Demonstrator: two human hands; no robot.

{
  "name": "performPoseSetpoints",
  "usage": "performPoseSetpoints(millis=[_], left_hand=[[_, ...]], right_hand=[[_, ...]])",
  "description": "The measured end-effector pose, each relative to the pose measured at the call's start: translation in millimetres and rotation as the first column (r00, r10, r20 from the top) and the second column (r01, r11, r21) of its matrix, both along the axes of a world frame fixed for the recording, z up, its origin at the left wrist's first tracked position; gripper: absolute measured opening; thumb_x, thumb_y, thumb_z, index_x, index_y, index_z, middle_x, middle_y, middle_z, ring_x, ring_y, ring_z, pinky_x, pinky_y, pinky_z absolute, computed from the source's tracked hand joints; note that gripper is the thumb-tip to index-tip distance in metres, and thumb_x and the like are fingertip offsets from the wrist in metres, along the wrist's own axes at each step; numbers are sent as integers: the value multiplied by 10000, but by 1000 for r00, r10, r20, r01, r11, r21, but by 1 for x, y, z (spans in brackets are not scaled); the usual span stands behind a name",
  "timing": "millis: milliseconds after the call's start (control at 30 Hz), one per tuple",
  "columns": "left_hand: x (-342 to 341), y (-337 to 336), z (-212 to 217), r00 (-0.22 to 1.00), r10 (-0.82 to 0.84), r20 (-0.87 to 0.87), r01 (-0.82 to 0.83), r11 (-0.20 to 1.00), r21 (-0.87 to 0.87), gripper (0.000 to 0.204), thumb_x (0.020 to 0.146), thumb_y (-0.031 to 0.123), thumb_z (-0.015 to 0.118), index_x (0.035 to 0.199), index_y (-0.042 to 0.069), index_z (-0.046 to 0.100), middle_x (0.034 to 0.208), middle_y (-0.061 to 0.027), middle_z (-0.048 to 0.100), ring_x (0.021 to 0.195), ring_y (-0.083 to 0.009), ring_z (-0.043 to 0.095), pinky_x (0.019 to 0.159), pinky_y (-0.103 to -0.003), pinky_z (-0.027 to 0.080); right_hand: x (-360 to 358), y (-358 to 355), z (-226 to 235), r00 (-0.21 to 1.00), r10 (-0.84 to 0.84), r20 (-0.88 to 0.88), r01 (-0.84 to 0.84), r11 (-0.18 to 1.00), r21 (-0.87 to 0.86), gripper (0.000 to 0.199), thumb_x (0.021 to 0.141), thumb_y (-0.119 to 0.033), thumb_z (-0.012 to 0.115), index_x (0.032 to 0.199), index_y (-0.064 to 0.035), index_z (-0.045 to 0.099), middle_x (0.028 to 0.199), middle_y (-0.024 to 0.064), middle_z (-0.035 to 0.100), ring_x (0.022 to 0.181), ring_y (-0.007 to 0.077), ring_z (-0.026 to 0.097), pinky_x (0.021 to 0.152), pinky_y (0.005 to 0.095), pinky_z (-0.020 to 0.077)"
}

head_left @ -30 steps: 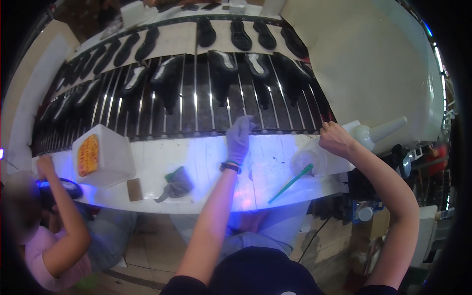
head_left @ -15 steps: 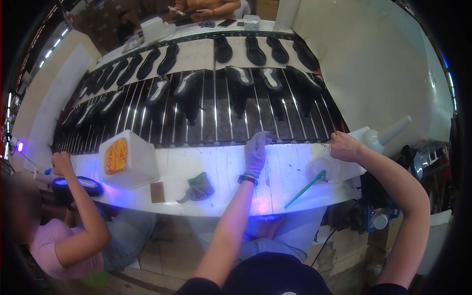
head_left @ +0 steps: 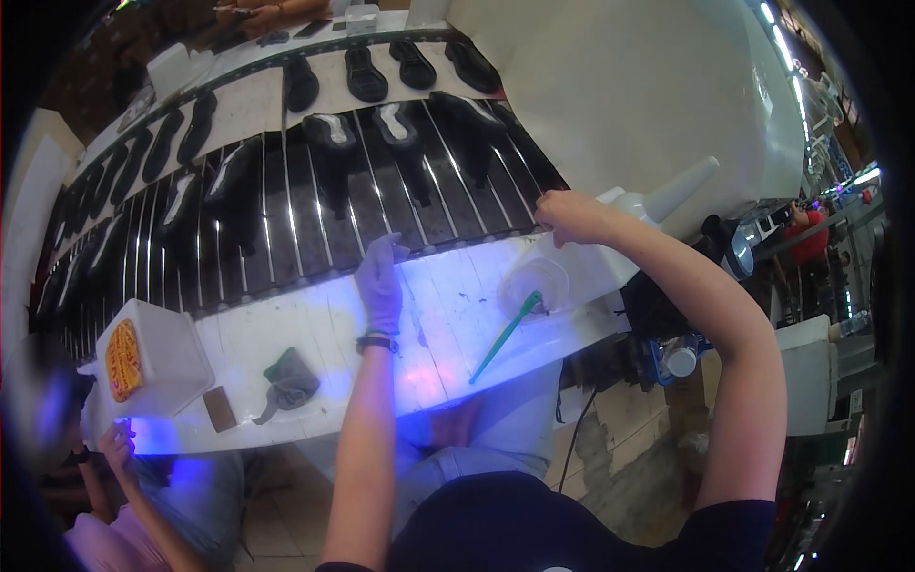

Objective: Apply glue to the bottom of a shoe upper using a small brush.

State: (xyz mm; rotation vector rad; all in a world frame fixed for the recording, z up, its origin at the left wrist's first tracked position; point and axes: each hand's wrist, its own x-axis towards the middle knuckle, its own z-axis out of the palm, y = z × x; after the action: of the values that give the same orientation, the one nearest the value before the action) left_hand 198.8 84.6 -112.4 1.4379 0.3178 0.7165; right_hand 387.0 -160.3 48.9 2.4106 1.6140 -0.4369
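My left hand (head_left: 381,286), in a pale glove, rests at the table edge beside the roller conveyor (head_left: 295,238). Its fingers stretch forward, slightly bent, and nothing shows in them. Bare and curled closed, my right hand (head_left: 572,217) is at the conveyor's right end, near a white spouted bottle (head_left: 672,194); whatever its fingers hold is hidden. Between my forearms, a green-handled brush (head_left: 505,338) leans from a round clear dish (head_left: 519,276) on the white table (head_left: 429,324). Black shoe uppers (head_left: 329,157) with whitish undersides lie across the rollers.
Black soles (head_left: 366,74) line the shelf beyond the rollers. On the table's left are a white tub (head_left: 172,353) with an orange label, a brown block (head_left: 219,409) and a grey-green rag (head_left: 289,381). A co-worker's hand (head_left: 119,448) is at lower left; another person works across the table.
The view has swung to the right, so the table and conveyor sit farther left. Both my hands keep nearly the same places and shapes. The co-worker's raised hand has moved nearer the white tub.
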Motion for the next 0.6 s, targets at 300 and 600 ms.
performPoseSetpoints(millis=[300,600], left_hand=[[2,2,2,1000,17,-8,-16,1000,15,338,1020,263,441,1087,9,654,852,-67,672,831,-145,648,783,-276,496],[2,-1,2,1000,28,-10,-28,1000,-5,330,1020,251,442,1083,9,658,852,-71,679,823,-150,655,766,-274,500]], right_hand=[[-6,12,22,968,-222,-113,216,974,-70,71,669,-21,682,738,-34,674,767,144,663,773,317,663,669,406,527],[-29,1,8,806,492,328,-452,870,-197,88,750,-106,599,711,-55,659,837,46,608,894,212,576,781,324,481]])
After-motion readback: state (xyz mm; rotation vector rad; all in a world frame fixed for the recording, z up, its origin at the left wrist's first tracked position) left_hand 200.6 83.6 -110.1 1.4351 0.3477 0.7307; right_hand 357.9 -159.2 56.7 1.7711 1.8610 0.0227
